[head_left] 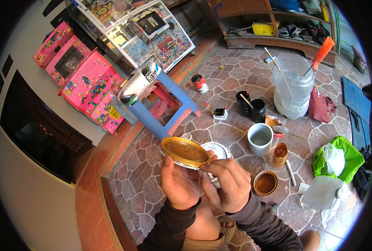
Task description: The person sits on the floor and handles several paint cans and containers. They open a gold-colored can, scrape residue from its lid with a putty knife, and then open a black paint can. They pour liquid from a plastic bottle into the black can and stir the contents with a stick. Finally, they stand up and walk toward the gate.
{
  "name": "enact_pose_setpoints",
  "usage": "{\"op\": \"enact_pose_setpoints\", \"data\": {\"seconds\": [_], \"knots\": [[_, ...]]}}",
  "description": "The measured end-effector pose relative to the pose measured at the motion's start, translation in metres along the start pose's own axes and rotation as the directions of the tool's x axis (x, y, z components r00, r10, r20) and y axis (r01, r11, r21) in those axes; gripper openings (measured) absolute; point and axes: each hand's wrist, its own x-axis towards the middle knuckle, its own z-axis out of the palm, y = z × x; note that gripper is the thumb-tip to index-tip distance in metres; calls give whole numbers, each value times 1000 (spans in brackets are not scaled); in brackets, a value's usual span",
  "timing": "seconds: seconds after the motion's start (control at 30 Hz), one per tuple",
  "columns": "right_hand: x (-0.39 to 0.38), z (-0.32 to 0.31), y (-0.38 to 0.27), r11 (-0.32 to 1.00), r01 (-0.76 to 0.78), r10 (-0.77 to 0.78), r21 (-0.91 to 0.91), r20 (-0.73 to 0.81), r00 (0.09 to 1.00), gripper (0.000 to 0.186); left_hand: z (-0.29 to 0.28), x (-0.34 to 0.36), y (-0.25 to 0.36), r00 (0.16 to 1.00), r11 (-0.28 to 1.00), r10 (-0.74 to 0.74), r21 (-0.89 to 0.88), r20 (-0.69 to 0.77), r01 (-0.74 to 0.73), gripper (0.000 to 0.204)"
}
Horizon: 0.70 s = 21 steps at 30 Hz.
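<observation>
A round tin lid (186, 150) coated with golden-brown paint is held up in front of me, tilted. My left hand (178, 190) supports it from below and at its left edge. The fingers of my right hand (231, 182) are bent and pinch its right edge. Partly hidden behind my hands, a silvery round tin (216, 149) rests on the floor. To the right of my right hand stands an open tin of brown paint (265, 184). Just beyond are a small cup with brown paint (280, 151) and a grey-white can (260, 140).
A large clear plastic container (292, 92) holds a stick and an orange-handled tool. Black cans (258, 110) and a red-white can (199, 83) stand farther off. A blue stool (161, 104) is at left. A green bag (338, 157) and plastic jug (326, 192) lie right.
</observation>
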Motion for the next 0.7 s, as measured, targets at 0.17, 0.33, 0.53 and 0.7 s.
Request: {"op": "enact_pose_setpoints", "data": {"seconds": [0.17, 0.33, 0.53, 0.7], "knots": [[4, -5, 3, 994, -83, 77, 73, 77, 994, 23, -3, 2, 1, 998, 994, 56, 96, 23, -58, 59], [9, -9, 5, 969, -150, 127, 196, 125, 984, 21, -4, 0, 1, 990, 987, 143, 76, 18, -143, 66], [12, -14, -3, 964, -172, 151, 202, 115, 982, 22, -4, 0, 1, 964, 941, 243, 215, 106, -261, 82], [16, -16, 0, 986, -88, 75, 143, 97, 992, 23, -4, 0, 2, 932, 876, 341, 319, 124, -362, 91]]}}
